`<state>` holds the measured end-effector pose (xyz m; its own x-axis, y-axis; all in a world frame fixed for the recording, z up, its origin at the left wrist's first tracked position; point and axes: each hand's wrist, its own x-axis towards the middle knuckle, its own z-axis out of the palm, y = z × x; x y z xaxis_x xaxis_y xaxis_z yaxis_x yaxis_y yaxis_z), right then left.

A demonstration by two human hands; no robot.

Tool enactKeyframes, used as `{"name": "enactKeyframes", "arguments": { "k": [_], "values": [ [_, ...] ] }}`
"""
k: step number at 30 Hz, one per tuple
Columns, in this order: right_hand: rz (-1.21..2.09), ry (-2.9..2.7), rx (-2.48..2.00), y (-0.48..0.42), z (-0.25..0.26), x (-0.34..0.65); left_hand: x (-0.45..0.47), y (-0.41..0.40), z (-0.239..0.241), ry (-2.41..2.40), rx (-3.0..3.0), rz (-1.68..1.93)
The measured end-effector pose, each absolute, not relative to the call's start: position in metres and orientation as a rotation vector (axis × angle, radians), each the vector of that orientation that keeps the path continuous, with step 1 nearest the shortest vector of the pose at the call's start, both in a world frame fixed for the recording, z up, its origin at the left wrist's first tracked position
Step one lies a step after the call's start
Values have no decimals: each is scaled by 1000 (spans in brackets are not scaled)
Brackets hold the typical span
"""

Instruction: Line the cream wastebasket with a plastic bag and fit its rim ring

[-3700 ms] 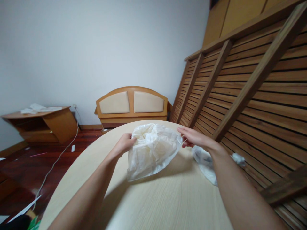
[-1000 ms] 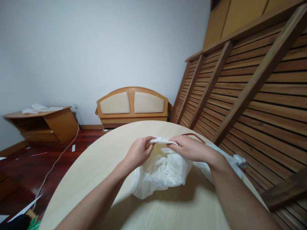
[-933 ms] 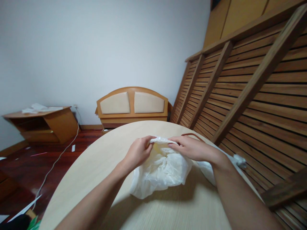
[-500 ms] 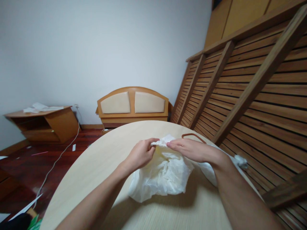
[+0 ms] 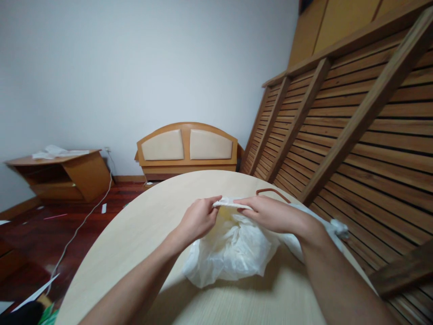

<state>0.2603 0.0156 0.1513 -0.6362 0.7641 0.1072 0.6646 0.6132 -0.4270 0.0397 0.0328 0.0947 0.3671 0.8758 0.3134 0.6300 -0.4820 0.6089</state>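
On table (image 5: 135, 243), soft, light bag (image 5: 233, 253) is pinched at top edge by left hand (image 5: 198, 221) and right hand (image 5: 270, 214); likely slippery.

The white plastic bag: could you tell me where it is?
Head view, centre: the white plastic bag rests on the table, top edge pinched between left hand and right hand.

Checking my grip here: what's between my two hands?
Head view: the bunched top edge of the white plastic bag bridges the left hand and right hand; both pinch it.
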Motion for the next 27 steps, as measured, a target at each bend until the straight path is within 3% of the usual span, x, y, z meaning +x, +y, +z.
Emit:
{"name": "enactKeyframes", "arguments": {
  "k": [12, 19, 27],
  "values": [
    [420, -2527, -1259, 18, 147, 268, 44, 21, 106, 1299, 2411, 1159],
    [508, -2464, -967, 28, 136, 260, 42, 23, 104, 1388, 2441, 1170],
    [344, -2433, -958, 30, 131, 247, 44, 20, 108, 1493, 2411, 1097]
  ]
}}
